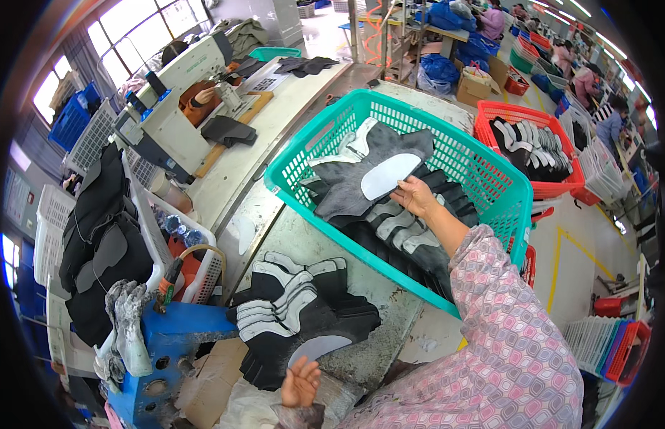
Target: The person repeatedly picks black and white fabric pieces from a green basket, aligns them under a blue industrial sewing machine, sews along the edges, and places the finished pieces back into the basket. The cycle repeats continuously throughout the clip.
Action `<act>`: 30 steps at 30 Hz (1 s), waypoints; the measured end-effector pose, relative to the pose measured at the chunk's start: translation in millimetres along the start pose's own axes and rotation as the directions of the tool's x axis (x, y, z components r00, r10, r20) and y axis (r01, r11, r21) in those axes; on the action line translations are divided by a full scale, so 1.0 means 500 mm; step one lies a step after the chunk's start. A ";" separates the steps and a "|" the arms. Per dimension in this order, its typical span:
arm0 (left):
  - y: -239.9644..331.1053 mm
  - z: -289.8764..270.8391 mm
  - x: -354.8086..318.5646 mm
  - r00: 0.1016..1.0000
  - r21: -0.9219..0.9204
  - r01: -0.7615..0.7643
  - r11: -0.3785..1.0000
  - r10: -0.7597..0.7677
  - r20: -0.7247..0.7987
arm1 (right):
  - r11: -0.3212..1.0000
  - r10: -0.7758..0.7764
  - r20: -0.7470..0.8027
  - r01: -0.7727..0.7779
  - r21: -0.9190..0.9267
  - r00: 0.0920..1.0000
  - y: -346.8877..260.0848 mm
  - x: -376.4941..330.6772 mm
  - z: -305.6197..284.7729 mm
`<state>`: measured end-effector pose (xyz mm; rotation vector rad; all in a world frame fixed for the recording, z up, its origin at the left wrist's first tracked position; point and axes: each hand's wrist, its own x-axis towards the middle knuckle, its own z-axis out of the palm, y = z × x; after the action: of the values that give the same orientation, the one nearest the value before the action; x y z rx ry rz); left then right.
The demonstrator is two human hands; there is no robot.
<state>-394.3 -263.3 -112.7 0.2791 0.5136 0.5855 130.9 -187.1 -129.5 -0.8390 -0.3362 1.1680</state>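
My right hand (416, 195) reaches over a green plastic basket (339, 239) and is closed on the edge of a dark shoe-upper piece (350, 187). That piece has a pale half-oval patch (391, 176) beside my fingertips. Under it in the basket lie more dark pieces (411, 232) with whitish strips. Palm up and fingers apart, my left hand (301, 384) is at the near edge of a fanned stack of similar shoe-upper pieces (332, 314) on the worktable. The stack's top piece shows a pale curved patch (319, 349) just above that hand.
On the left stands a blue machine part (182, 322) with dirty gloves (128, 322) on it. Dark pieces (107, 243) fill a white crate behind. A sewing machine (175, 114) and another person's hand (205, 95) are farther back. A red basket (536, 189) adjoins the green one.
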 end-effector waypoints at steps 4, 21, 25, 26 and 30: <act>-0.032 -0.040 -0.052 0.987 0.023 -0.008 1.000 0.011 -0.159 | 0.924 0.291 -0.264 -0.342 -0.172 0.919 -0.014 0.032 -0.033; -0.085 -0.152 -0.014 0.425 0.452 -0.483 0.750 0.653 -0.627 | 0.003 -0.042 0.212 0.213 -0.977 0.976 0.383 -0.407 0.339; -0.088 -0.097 -0.030 0.339 0.843 -0.211 0.495 0.846 -0.412 | 0.046 -0.314 0.447 0.484 -0.874 0.837 0.406 -0.460 0.329; -0.084 -0.085 -0.039 0.346 0.861 -0.069 0.504 0.822 -0.453 | 0.068 -0.305 0.290 0.324 -0.943 0.907 0.400 -0.480 0.335; -0.060 -0.064 -0.094 0.547 0.610 -0.552 0.569 0.799 -0.250 | 0.156 -0.405 0.267 0.354 -0.922 0.874 0.320 -0.528 0.357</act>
<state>-431.0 -311.6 -133.3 0.8425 1.0882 1.3686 -191.5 -331.6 -80.4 -1.7336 -1.2640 0.2933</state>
